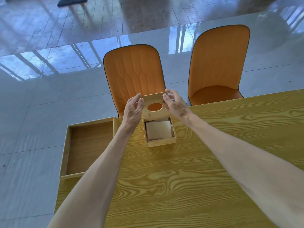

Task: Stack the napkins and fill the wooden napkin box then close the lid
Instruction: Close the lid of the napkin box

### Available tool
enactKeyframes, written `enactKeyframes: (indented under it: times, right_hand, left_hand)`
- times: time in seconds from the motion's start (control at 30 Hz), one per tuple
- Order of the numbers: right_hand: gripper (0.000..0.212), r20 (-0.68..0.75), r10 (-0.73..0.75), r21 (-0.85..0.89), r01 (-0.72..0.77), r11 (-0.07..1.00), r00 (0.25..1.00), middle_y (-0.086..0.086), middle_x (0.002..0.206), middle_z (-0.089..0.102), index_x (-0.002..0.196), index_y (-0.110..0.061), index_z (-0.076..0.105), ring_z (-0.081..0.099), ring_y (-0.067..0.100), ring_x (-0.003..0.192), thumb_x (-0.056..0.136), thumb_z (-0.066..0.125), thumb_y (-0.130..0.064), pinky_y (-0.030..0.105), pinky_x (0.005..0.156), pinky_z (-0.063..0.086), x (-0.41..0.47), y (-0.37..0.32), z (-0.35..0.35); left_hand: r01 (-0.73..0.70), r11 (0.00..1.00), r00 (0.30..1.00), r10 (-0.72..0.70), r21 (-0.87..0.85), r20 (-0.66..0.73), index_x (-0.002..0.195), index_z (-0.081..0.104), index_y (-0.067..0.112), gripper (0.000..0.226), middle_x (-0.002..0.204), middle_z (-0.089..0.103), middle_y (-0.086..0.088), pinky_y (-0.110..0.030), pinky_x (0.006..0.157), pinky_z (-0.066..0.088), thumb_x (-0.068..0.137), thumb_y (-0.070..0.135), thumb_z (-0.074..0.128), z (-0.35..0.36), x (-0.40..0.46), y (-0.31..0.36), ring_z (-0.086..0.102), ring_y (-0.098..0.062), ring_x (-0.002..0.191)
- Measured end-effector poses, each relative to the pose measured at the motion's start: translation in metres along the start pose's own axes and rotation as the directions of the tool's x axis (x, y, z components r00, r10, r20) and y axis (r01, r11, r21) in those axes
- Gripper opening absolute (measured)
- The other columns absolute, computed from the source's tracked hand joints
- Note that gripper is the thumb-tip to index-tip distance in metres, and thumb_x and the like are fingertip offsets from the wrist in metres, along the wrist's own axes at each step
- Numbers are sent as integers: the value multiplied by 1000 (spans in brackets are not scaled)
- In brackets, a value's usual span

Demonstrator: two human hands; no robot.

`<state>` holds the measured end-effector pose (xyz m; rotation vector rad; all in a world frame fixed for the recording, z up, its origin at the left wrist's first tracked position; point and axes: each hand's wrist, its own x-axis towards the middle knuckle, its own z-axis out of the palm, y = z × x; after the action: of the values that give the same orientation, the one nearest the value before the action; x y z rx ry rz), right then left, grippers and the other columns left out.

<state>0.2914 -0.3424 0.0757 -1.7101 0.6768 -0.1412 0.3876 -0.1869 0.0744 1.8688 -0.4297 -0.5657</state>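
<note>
On a wooden table point(197, 170), beside an empty tray point(87, 145), sits the wooden napkin box point(160, 142), napkins point(158, 131) stacked inside. The left hand point(133, 109) and right hand point(176, 104) pinch the raised lid point(154, 104) by its edges. An uneven push could jam the lid or catch a napkin corner.

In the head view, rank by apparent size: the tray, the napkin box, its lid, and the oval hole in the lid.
1. Tray, clearly largest.
2. Napkin box and lid: they look alike; the lid is raised and partly hidden by the hands, so no ranking.
3. Oval hole, smallest.
</note>
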Motion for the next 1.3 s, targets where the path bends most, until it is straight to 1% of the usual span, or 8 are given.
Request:
enactKeyframes:
  times: [0.27,0.5,0.6,0.8,0.9,1.07,1.2,1.3]
  right_hand:
    - [40,-99,-28,104,38,994,995,8,119,64,123,-14,53,70,10,93,102,42,-46,30,74,60,-23,9,-6]
    - [35,-174,-53,24,59,998,983,-7,104,67,110,-13,66,63,11,103,96,56,-44,16,87,52,-44,26,-10]
    - [40,-158,-7,61,17,998,987,3,122,66,119,-14,63,61,13,111,95,58,-46,22,94,49,-50,32,-8]
    - [55,-93,85,99,-75,992,992,4,142,56,139,-20,51,54,15,124,94,54,-51,30,103,44,-67,46,-4]
    - [61,-55,120,110,-113,987,991,7,147,51,146,-17,43,50,21,133,95,54,-47,45,112,42,-76,53,-3]
    - [62,-26,174,84,-171,982,984,10,147,50,146,-11,44,51,22,132,93,58,-41,46,110,44,-87,66,-2]
    - [52,-43,168,51,-166,985,985,2,135,62,137,-11,55,59,17,123,92,61,-36,43,106,48,-90,71,1]
    - [22,-50,150,21,-149,989,987,-28,90,72,104,-42,74,67,5,97,94,60,-30,41,99,53,-91,75,2]
  left_hand:
    - [2,988,995,-18,-155,-101,127,63,12,31,117,69,-4,-29,99,51,103,25,49,0,-33,7,65,-15,109]
    - [44,976,971,-91,-212,-220,121,67,16,30,101,69,11,2,68,45,93,27,66,6,-54,-5,63,18,82]
    - [96,963,968,-149,-253,-201,123,66,20,32,108,68,12,-2,69,47,93,30,67,6,-60,-9,62,15,89]
    - [309,887,939,-341,-342,-36,142,52,22,53,142,55,1,-42,113,38,93,40,64,5,-75,-26,50,-17,130]
    - [384,842,919,-388,-380,67,144,51,19,51,142,57,-2,-43,114,38,96,36,60,5,-85,-34,52,-23,131]
    - [412,811,906,-414,-415,90,143,50,10,48,137,62,-6,-38,113,40,98,22,60,8,-95,-49,57,-19,127]
    - [402,826,908,-417,-396,51,139,55,9,45,132,65,-4,-32,109,44,96,19,62,11,-98,-60,61,-16,120]
    - [399,831,905,-425,-388,21,136,59,10,43,113,71,8,-20,93,52,94,17,66,14,-97,-67,68,-3,101]
